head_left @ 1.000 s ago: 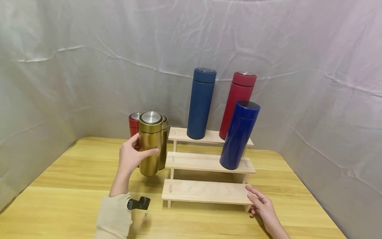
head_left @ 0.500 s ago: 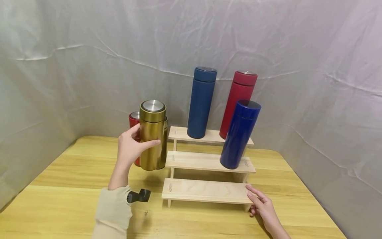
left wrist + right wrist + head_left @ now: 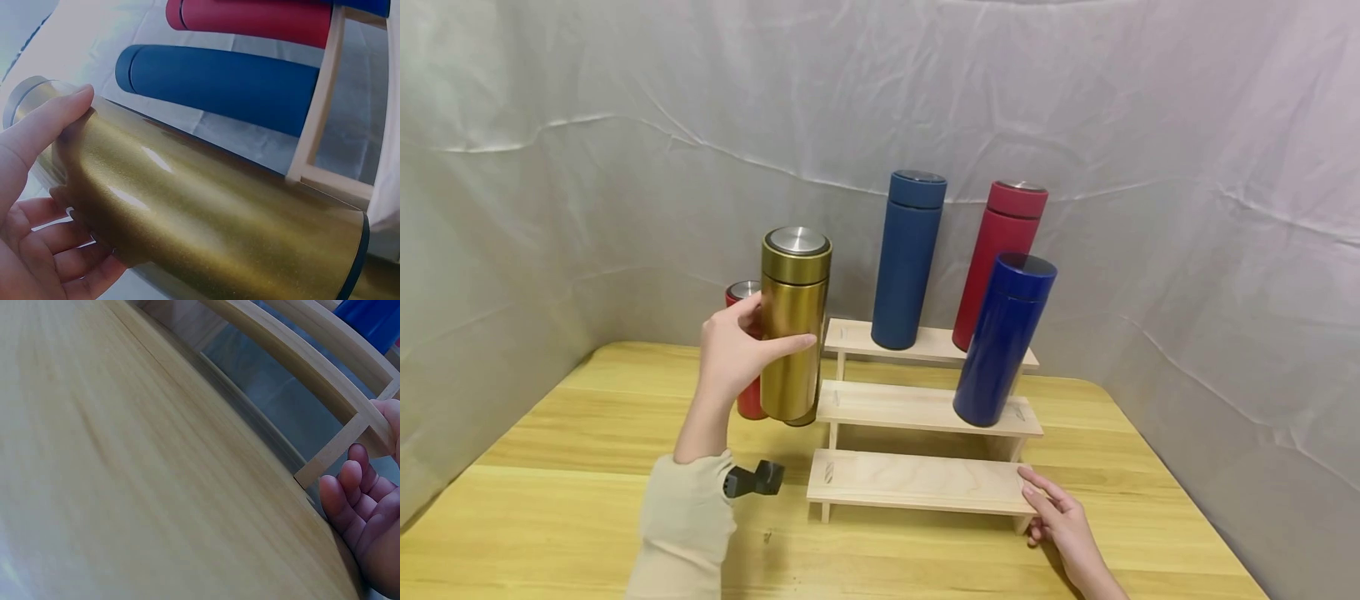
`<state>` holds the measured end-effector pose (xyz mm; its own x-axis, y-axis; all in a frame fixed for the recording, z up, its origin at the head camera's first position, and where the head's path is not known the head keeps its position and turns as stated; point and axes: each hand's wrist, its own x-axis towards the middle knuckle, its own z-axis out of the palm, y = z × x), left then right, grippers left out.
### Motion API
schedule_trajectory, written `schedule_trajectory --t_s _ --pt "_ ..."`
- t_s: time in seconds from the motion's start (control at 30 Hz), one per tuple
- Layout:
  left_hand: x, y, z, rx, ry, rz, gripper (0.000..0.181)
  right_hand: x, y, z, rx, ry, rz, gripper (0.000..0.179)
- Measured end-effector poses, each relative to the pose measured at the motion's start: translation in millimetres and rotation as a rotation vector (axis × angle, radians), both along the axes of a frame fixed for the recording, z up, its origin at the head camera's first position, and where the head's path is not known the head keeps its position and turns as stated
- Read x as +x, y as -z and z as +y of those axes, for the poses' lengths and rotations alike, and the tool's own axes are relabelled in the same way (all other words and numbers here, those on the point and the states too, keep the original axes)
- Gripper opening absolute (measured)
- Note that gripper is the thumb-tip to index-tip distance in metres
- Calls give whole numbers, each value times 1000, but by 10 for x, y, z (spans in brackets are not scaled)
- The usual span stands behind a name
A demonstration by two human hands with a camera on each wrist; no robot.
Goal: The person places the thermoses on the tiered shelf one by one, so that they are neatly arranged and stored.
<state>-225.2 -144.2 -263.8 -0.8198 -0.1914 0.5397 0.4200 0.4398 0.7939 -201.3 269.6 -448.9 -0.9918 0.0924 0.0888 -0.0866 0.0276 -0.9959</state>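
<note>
My left hand [image 3: 730, 350] grips a gold vacuum flask [image 3: 793, 308] around its body, thumb along the near side. The flask is nearly upright, raised off the table left of the wooden three-step display stand [image 3: 917, 479]. In the left wrist view its gold body [image 3: 206, 200] fills the middle. A second gold flask [image 3: 805, 418] is mostly hidden behind it, and a red flask [image 3: 751, 402] stands partly behind my left hand. My right hand [image 3: 1063, 525] pinches the right end of the lowest step; in the right wrist view several fingers [image 3: 334, 495] curl beside its leg.
On the top step stand a teal-blue flask [image 3: 910, 258] and a crimson flask [image 3: 1011, 229]. A glossy dark blue flask [image 3: 1003, 342] occupies the middle step's right end. The stand rests on a wood-grain table [image 3: 572, 467], with grey cloth [image 3: 647, 192] hanging behind and at both sides.
My left hand has lifted the gold flask and carried it slightly right, covering more of the second gold flask. My right hand has stayed at the lowest step's end.
</note>
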Motion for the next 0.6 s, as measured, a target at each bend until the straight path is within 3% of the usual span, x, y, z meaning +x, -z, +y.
schedule_trajectory --t_s 0.17,0.6 --pt "11 -67 71 26 46 -6 57 5 -5 0 -4 -1 2 23" --pt "-7 -156 243 14 93 13 60 -2 -3 18 -7 -10 11 25"
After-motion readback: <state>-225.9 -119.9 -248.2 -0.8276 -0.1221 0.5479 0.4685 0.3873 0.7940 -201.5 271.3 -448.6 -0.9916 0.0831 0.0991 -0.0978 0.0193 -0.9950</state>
